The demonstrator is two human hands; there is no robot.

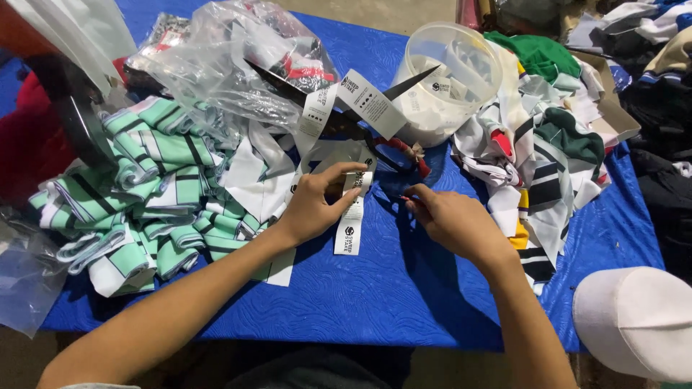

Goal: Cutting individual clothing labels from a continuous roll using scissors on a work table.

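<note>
My left hand (317, 202) pinches a long white printed label strip (350, 223) that hangs down over the blue table cover (375, 288). Close beside it, my right hand (450, 220) has its fingers closed, with a small red thing at the fingertips; what it is cannot be told. Just beyond both hands lie large black scissors (339, 115) with red-wrapped handles, blades open. More white printed labels (371, 104) rest across the scissors.
Rolled mint-green and white striped fabric pieces (137, 202) pile at the left. Clear plastic bags (238, 57) lie behind them. A translucent round tub (450, 79) holds white strips. Mixed fabric scraps (548, 158) heap at the right. A white cap (638, 320) sits bottom right.
</note>
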